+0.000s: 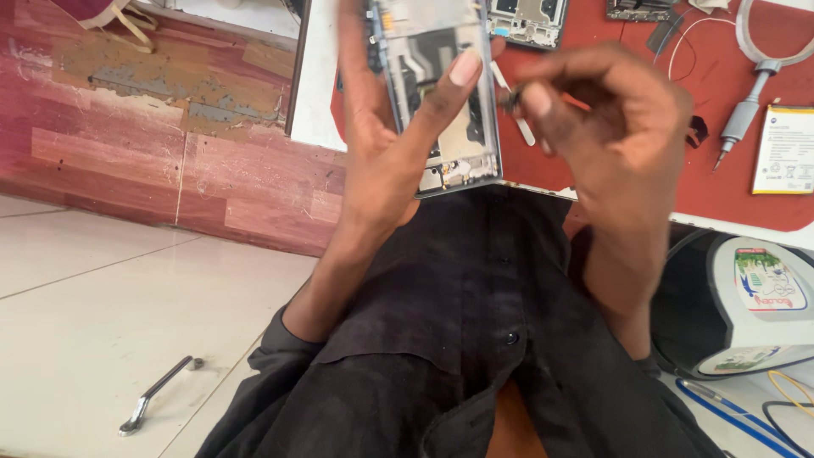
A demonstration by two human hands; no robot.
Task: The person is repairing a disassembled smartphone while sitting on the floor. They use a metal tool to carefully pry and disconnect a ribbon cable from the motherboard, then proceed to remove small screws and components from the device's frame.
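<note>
An opened phone is gripped upright in the left hand, internals exposed toward the right hand, whose fingertips are pinched on a small dark part.

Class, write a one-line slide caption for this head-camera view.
Left hand holds an opened phone frame while right hand pinches a small dark part above a red mat.

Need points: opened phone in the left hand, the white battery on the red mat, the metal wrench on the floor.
opened phone (445,93), head view, on its exposed inner frame beside the left thumb.
white battery (784,151), head view, middle of its flat labelled face.
metal wrench (157,395), head view, middle of its shaft on the tile.
</note>
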